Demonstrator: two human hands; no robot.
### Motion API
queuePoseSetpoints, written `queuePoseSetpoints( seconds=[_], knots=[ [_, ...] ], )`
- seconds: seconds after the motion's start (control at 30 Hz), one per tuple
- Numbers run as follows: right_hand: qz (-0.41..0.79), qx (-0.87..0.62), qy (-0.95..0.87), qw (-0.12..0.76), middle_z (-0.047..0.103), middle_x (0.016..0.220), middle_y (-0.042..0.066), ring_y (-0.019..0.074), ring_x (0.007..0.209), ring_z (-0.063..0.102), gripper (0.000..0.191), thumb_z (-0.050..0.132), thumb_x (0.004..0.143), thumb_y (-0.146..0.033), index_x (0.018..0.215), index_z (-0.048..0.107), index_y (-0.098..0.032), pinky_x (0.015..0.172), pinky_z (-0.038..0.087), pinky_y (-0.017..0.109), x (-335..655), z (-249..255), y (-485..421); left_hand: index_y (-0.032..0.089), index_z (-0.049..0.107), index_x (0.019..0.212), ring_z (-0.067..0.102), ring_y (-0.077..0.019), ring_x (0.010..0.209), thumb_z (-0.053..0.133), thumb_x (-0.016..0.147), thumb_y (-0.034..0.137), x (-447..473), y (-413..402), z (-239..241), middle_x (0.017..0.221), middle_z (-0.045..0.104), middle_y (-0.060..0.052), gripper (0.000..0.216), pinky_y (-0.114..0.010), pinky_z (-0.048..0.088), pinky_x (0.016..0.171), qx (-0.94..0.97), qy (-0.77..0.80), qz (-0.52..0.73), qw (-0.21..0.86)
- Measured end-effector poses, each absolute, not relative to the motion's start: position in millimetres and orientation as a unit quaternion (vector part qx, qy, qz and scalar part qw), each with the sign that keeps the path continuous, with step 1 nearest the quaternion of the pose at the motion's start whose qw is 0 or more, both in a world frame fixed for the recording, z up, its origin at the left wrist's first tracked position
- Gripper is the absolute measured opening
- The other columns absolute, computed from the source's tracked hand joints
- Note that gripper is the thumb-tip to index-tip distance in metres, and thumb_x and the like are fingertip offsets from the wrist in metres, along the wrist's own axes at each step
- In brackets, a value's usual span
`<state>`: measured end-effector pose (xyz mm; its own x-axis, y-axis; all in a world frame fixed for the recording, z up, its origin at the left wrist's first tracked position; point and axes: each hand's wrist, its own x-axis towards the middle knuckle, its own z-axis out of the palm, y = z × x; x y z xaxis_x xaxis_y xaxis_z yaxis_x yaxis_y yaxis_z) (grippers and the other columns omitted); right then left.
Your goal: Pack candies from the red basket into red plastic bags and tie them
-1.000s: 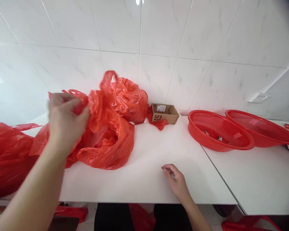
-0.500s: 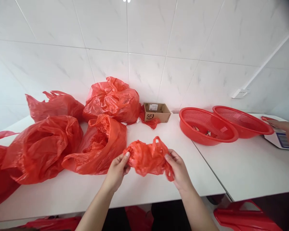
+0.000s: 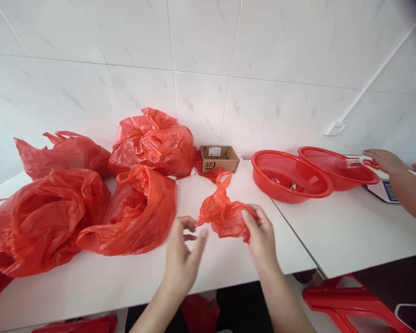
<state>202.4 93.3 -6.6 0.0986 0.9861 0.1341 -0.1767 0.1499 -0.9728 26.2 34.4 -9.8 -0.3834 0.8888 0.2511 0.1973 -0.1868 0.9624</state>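
Observation:
My right hand (image 3: 260, 233) is closed on a small crumpled red plastic bag (image 3: 222, 212), holding it just above the white table (image 3: 229, 263). One handle loop of the bag sticks up. My left hand (image 3: 182, 256) hovers beside the bag with fingers spread, its fingertips close to the bag's left edge but not gripping it. An open red bag (image 3: 135, 210) lies just left of my left hand.
Several full red bags (image 3: 48, 217) crowd the table's left and back (image 3: 152, 141). A small cardboard box (image 3: 218, 158) stands by the wall. Two red baskets (image 3: 291, 178) (image 3: 336, 166) sit to the right. Another person's hand (image 3: 383, 159) reaches over a scale (image 3: 383, 189). A red stool (image 3: 350, 303) stands below.
My left hand has let go of the small red bag and opened. My right hand keeps hold and has lifted the bag slightly. The other person's hand has moved in toward the far basket.

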Motion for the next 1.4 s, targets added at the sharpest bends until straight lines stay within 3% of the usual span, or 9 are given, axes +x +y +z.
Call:
queuePoseSetpoints(
  seconds=[0.13,0.27,0.5,0.67,0.77,0.9,1.03,1.2,1.4],
  knots=[
    [0.582,-0.369,-0.520,0.505,0.055,0.068,-0.003,0.0084,0.052,0.047,0.028,0.064,0.085,-0.048,0.094,0.059,-0.023,0.047,0.040,0.020,170,-8,67,0.025,0.042,0.121,0.063,-0.0199,0.090,0.067,0.081,0.036,49,64,-19,0.111,0.059,-0.008,0.049,-0.031,0.052,0.071,0.463,0.522,0.554,0.454],
    [0.619,-0.364,-0.497,0.488,0.042,0.055,-0.008,0.0070,0.045,0.035,0.027,0.065,0.084,-0.047,0.096,0.060,-0.024,0.045,0.034,0.019,184,-13,65,0.019,0.055,0.105,0.062,-0.0172,0.070,0.069,0.073,0.026,35,92,-45,0.082,0.065,-0.003,0.036,-0.030,0.050,0.064,0.440,0.529,0.543,0.481],
    [0.515,-0.429,-0.353,0.653,0.033,0.054,-0.009,0.0066,0.047,0.031,0.024,0.074,0.074,-0.036,0.083,0.060,-0.021,0.047,0.031,0.018,273,-18,101,0.020,0.052,0.094,0.063,-0.0178,0.065,0.056,0.068,0.023,-13,90,-69,0.085,0.063,-0.006,0.026,-0.031,0.051,0.058,0.350,0.601,0.567,0.441],
    [0.478,-0.438,-0.380,0.660,0.034,0.055,-0.008,0.0066,0.050,0.032,0.023,0.072,0.078,-0.037,0.084,0.058,-0.019,0.048,0.030,0.018,273,-20,109,0.027,0.059,0.117,0.059,-0.0260,0.104,0.065,0.060,0.014,3,73,-60,0.121,0.058,-0.009,0.058,-0.028,0.049,0.065,0.405,0.641,0.554,0.344],
    [0.474,-0.447,-0.437,0.620,0.038,0.058,-0.008,0.0074,0.052,0.037,0.025,0.068,0.082,-0.041,0.087,0.057,-0.020,0.051,0.033,0.020,266,-19,112,0.033,0.069,0.111,0.049,-0.0287,0.120,0.063,0.064,0.010,17,65,-49,0.126,0.060,-0.005,0.053,-0.025,0.042,0.062,0.492,0.639,0.521,0.278],
    [0.372,-0.512,-0.531,0.564,0.062,0.090,0.001,0.0168,0.081,0.060,0.046,0.068,0.082,-0.042,0.121,0.052,-0.025,0.074,0.048,0.032,272,1,108,0.024,0.072,0.082,0.060,-0.0253,0.094,0.069,0.073,0.022,17,67,-40,0.088,0.070,-0.005,0.010,-0.027,0.043,0.066,0.494,0.611,0.523,0.331],
    [0.094,-0.483,-0.620,0.611,0.059,0.125,0.008,0.0236,0.116,0.056,0.037,0.062,0.084,-0.026,0.121,0.055,-0.025,0.097,0.044,0.040,264,35,86,0.019,0.068,0.090,0.063,-0.0203,0.083,0.067,0.081,0.039,16,71,-34,0.084,0.069,-0.003,0.022,-0.029,0.048,0.074,0.426,0.562,0.558,0.437],
    [0.204,-0.414,-0.864,0.201,0.067,0.116,0.006,0.0229,0.107,0.063,0.033,0.042,0.087,-0.010,0.105,0.064,-0.026,0.083,0.052,0.036,223,40,95,0.016,0.067,0.097,0.066,-0.0191,0.079,0.073,0.078,0.033,25,65,-20,0.092,0.071,-0.007,0.026,-0.029,0.055,0.069,0.313,0.454,0.589,0.591],
    [0.202,-0.476,-0.853,-0.071,0.073,0.076,0.008,0.0321,0.078,0.070,0.006,0.069,0.066,-0.017,0.072,0.071,-0.020,0.069,0.052,0.040,251,25,138,0.016,0.060,0.076,0.065,-0.0095,0.060,0.055,0.089,0.014,-12,66,-19,0.069,0.068,-0.001,0.014,-0.021,0.057,0.064,0.116,0.416,0.683,0.589]
  ],
)
